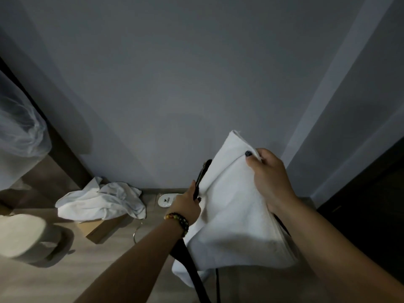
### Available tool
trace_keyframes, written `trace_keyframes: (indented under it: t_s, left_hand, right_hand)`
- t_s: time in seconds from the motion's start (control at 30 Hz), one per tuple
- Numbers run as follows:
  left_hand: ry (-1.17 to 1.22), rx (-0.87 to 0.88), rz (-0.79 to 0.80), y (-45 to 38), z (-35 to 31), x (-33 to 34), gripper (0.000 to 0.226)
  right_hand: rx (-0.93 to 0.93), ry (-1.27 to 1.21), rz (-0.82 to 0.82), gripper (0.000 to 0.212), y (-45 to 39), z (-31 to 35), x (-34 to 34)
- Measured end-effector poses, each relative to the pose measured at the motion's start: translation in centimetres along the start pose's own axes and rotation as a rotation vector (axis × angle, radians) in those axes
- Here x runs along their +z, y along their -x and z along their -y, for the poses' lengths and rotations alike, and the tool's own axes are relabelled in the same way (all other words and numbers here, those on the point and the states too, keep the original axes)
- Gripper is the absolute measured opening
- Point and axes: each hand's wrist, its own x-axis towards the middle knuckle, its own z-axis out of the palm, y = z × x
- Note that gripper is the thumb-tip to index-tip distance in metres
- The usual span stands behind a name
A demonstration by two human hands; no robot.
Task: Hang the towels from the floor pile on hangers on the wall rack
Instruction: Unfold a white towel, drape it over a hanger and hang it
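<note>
Above the floor, left hand point(185, 203) grips the black plastic hanger point(202, 176), right hand point(270, 171) pinches the folded white towel point(236, 215); drape evenly

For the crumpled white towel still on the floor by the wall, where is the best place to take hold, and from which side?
Probably the raised fold at the top of the crumpled towel, pinched from above. It lies heaped, partly over a cardboard box, so its edges are tucked under and only the ridges stand clear. Both hands are busy now.
</note>
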Motion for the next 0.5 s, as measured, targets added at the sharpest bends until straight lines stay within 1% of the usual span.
trace_keyframes:
  t_s: [0.1, 0.33, 0.4, 0.47, 0.5]
  left_hand:
    - [-0.057, -0.029, 0.01, -1.6, -0.1, -1.3, 0.063]
    - [-0.156, -0.039, -0.046, -4.3, -1.6, -5.3, 0.063]
    - [-0.205, -0.023, -0.058, -4.4, -2.7, -6.5, 0.062]
    - [-0.282, 0.036, -0.072, -4.0, -4.3, -7.5, 0.061]
    - [-0.33, 0.082, -0.083, -3.7, -5.2, -8.1, 0.06]
  right_hand:
    - [0.023, -0.092, -0.08, 0.025, -0.9, -0.8, -1.5]
    - [0.132, -0.19, -0.302, 0.027, -1.6, -5.7, -6.1]
    - [0.135, -0.132, -0.353, 0.027, -1.3, -7.5, -7.7]
    - [0.139, 0.016, -0.385, 0.027, -1.0, -9.8, -8.8]
    - [0.176, 0.116, -0.375, 0.027, -0.8, -11.5, -9.2]
